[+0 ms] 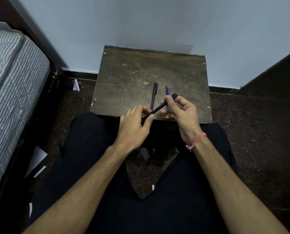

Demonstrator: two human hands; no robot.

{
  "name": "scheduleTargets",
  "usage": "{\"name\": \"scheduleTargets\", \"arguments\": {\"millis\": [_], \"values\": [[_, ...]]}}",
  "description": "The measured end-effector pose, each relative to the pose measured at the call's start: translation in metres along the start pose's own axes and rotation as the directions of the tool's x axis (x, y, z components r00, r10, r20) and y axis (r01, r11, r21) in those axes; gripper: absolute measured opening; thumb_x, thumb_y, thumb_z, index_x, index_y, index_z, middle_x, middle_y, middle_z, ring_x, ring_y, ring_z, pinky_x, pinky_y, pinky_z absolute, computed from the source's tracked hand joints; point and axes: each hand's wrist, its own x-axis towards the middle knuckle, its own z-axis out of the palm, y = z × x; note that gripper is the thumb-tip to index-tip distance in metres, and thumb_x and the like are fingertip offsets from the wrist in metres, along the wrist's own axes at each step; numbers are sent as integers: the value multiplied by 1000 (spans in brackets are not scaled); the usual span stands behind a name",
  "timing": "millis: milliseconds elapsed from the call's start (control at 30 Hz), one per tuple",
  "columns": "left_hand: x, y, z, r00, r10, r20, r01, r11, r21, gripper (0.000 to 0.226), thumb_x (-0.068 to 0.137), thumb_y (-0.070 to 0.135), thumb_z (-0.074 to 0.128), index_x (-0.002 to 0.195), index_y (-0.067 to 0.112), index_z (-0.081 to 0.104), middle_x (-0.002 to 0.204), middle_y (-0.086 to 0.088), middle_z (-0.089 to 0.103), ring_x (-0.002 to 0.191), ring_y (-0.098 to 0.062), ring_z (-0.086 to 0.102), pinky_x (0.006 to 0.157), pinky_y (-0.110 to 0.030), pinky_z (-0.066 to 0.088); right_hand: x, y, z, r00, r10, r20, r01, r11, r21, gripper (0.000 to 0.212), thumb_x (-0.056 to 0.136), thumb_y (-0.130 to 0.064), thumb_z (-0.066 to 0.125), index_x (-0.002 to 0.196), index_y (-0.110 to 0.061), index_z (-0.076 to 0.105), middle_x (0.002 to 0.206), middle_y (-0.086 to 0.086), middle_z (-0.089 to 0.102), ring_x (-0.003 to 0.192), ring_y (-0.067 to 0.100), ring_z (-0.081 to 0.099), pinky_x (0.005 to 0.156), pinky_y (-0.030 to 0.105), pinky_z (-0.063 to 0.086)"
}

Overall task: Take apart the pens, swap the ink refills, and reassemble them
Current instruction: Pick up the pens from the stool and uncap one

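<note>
Head view: both hands hold the dark pen (159,108) over the near table (124,73) edge, left hand (137,122) pinching its lower end, right hand (179,108) its blue-capped end, second pen (154,96) and blue refill (166,92) lying beside; likely mid-disassembly, next a twist-and-pull apart.

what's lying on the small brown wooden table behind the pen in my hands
A capped black pen and a thin blue ink refill lie side by side on the scuffed brown wooden table. The right hand and the held black pen cover the refill's near part.
</note>
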Motion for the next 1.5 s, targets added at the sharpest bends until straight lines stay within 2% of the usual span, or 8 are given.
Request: {"name": "scheduleTargets", "arguments": {"millis": [67, 200, 500, 667, 867, 1067, 1167, 1500], "values": [[-2, 2, 3, 996, 87, 21, -89, 991, 105, 31, 115, 43, 57, 139, 26, 68, 132, 12, 76, 124, -15, 68, 116, -51, 46, -8, 3, 0, 996, 23, 92, -19, 999, -47, 11, 103, -24, 77, 106, -14, 81, 103, 8, 85, 79, 12, 78, 64, 18, 56], [-9, 10, 19, 996, 91, 17, -91, 996, -3, 34, 121, 33, 43, 144, 18, 63, 132, 2, 75, 120, -19, 66, 104, -39, 52, -16, 9, 5, 991, -21, 134, 39, 989, -139, 14, 101, -14, 78, 113, -10, 83, 102, 7, 83, 83, 9, 73, 62, 19, 53], [-5, 10, 14, 993, 61, -98, -52, 995, 90, 53, 118, 55, 42, 77, 24, 53, 66, 8, 60, 57, -19, 58, 58, -36, 39, -17, 1, 9, 987, 30, 157, -25, 999, -32, 19, 104, -12, 72, 117, -2, 80, 87, 0, 73, 64, 8, 51, 54, 17, 44], [-2, 9, 11, 995, 18, -103, -16, 1000, 15, 67, 115, 66, 47, 60, 29, 37, 50, 10, 42, 46, -10, 51, 46, -20, 28, -12, 1, 9, 984, 0, 178, 7, 999, -34, 15, 106, -11, 69, 116, -6, 80, 79, -8, 74, 63, 8, 52, 54, 17, 46], [4, 0, 2, 979, -39, -202, 33, 999, -32, 62, 112, 60, 55, 62, 31, 34, 51, 12, 42, 49, -7, 52, 50, -18, 32, 16, -20, 29, 993, -54, 108, 57, 998, -24, 13, 107, -12, 70, 116, -6, 77, 84, -1, 78, 71, 13, 66, 57, 20, 55], [13, -3, -4, 963, -126, -239, 83, 979, -184, 40, 102, 42, 33, 64, 30, 37, 56, 10, 43, 52, -9, 46, 52, -20, 35, 76, -42, 61, 976, -191, 108, 220, 821, -527, 21, 93, -16, 88, 107, -17, 74, 80, 0, 83, 78, 12, 81, 73, 38, 68], [17, -2, -3, 955, -150, -256, 91, 969, -229, 40, 104, 33, 35, 64, 30, 35, 55, 12, 40, 53, -8, 45, 52, -17, 35, 103, -43, 79, 985, -124, 118, 171, 740, -650, 19, 84, -17, 96, 96, -21, 81, 82, -2, 83, 82, 12, 82, 84, 39, 68], [24, -8, 0, 921, -306, -241, 197, 900, -390, 41, 108, 27, 39, 67, 23, 36, 55, 13, 40, 54, -8, 38, 54, -21, 29, 136, -28, 106, 1000, -16, -3, 8, 635, -772, 24, 70, -22, 105, 85, -20, 86, 85, 0, 83, 87, 16, 82, 88, 35, 67]]}}
